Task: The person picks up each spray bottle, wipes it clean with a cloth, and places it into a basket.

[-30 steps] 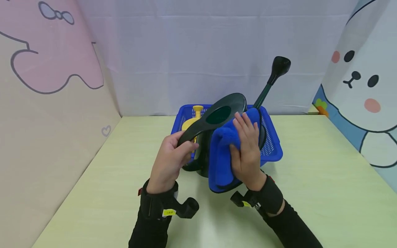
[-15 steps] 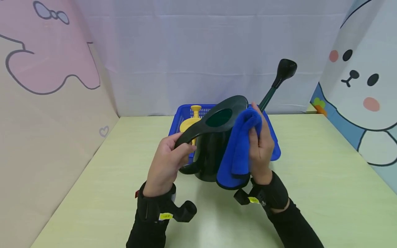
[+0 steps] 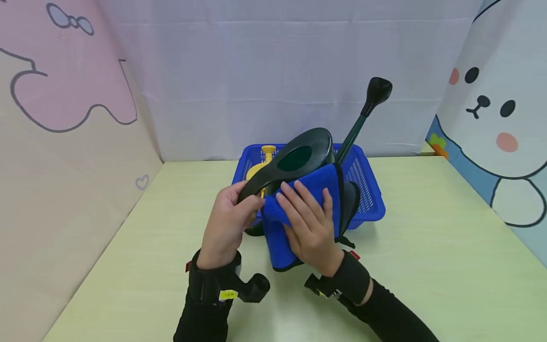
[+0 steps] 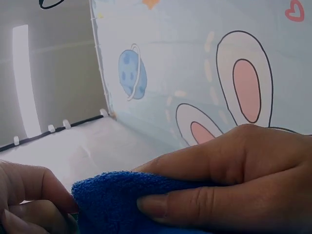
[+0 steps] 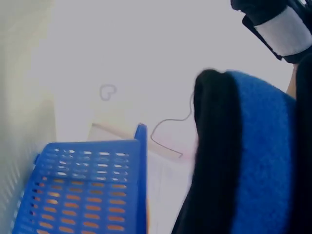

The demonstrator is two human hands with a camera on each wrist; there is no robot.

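The left hand (image 3: 228, 216) grips the handle of the dark watering can (image 3: 299, 159), which stands on the table (image 3: 427, 237) against the blue basket (image 3: 367, 190). The right hand (image 3: 309, 228), fingers spread flat, presses a soft blue cloth (image 3: 278, 237) on its side. The can looks stiff, light and smooth; the handle gives the surest hold.
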